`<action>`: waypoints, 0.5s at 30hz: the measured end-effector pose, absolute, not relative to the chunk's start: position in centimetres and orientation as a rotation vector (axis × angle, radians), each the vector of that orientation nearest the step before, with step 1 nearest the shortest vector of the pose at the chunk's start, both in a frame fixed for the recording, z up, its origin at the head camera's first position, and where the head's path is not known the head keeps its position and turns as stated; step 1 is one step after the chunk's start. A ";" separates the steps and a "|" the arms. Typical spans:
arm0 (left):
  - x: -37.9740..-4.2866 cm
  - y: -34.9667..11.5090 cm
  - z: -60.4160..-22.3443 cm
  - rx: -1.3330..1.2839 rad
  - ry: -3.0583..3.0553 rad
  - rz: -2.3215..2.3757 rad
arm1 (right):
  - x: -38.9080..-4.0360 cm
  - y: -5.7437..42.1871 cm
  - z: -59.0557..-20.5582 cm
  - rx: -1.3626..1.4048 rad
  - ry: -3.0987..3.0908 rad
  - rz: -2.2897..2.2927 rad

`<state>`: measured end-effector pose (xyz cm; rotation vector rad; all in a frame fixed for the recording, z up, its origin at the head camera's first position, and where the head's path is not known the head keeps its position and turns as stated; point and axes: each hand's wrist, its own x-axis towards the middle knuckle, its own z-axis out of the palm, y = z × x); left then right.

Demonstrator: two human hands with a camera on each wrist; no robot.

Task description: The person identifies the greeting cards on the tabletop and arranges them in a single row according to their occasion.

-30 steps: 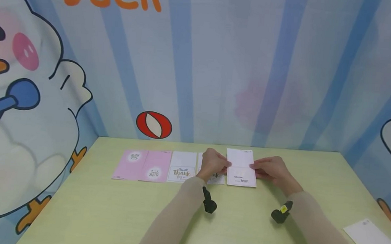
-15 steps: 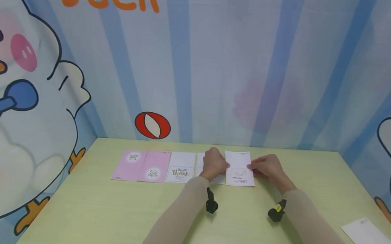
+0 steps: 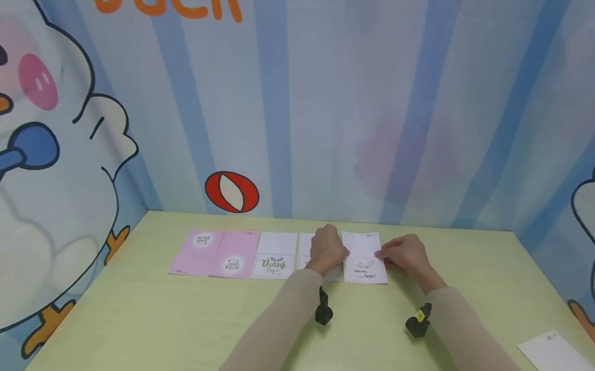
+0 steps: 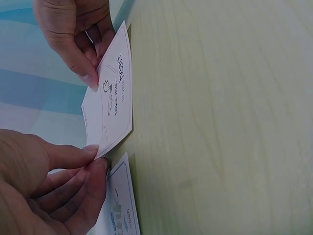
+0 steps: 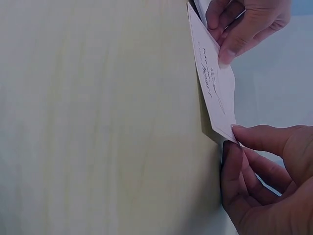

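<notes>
Both hands pinch a white card (image 3: pixel 365 266) with a small drawing and the words "take me... heart", a crease crossing its middle. At its left edge is my left hand (image 3: pixel 328 249), thumb on the printed face and fingers behind in the left wrist view. My right hand (image 3: pixel 408 253) grips the opposite edge the same way. In the right wrist view the card's near edge (image 5: pixel 210 110) casts a shadow on the table close beneath it. Just left of it lies another white card (image 3: pixel 306 243), largely covered by the left hand; its blue border (image 4: pixel 124 196) shows in the left wrist view.
Farther left in the row are a white "Thank you" card (image 3: pixel 276 245) and pink paper (image 3: pixel 227 247) printed "Smile More". A loose white card (image 3: pixel 566 370) lies at the table's right front. A printed cloth backdrop (image 3: pixel 325 106) rises behind the pale yellow table (image 3: pixel 160 326).
The held card has tipped down toward the table and shifted slightly left, so its small drawing shows more clearly. Both hands keep their grip on its edges.
</notes>
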<state>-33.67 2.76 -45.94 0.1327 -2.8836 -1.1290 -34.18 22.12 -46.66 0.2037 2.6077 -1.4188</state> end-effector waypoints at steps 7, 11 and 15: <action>-33.9 2.7 -46.1 0.134 -2.902 -1.109 | -34.0 21.9 -46.5 0.172 2.732 -1.288; -33.9 2.7 -46.2 0.126 -2.915 -1.110 | -33.9 21.9 -46.5 0.154 2.761 -1.253; -34.0 2.6 -46.2 0.101 -2.905 -1.124 | -33.8 21.9 -46.4 0.148 2.769 -1.244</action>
